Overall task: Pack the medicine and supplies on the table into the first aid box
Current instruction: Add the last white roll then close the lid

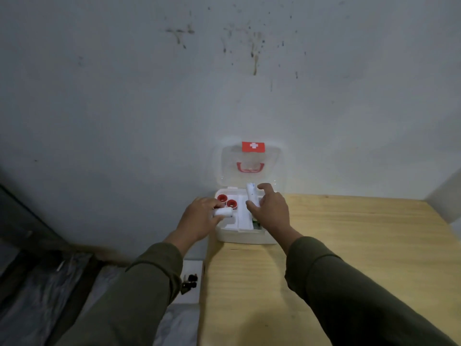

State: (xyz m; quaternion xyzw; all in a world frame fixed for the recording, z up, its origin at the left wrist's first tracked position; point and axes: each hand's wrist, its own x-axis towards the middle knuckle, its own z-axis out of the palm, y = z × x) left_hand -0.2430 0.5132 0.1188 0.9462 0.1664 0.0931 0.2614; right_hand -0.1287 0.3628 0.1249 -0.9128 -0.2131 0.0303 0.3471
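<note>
box: first aid box [245,238] sitting at bench [349,245] far-left corner, lid [252,166] standing open against wall
left grip: left hand [199,221] closing fingers round small white roll [222,212], hovering over left compartment beside two red-cored tape rolls [231,203]
right grip: right hand [272,211] pinching white tube [252,194], tilted upright over box middle

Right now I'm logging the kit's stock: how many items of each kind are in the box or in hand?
Red-cored tape rolls in the box: 2
White roll in left hand: 1
White tube in right hand: 1
Green-printed item, mostly hidden: 1
Total: 5
</note>
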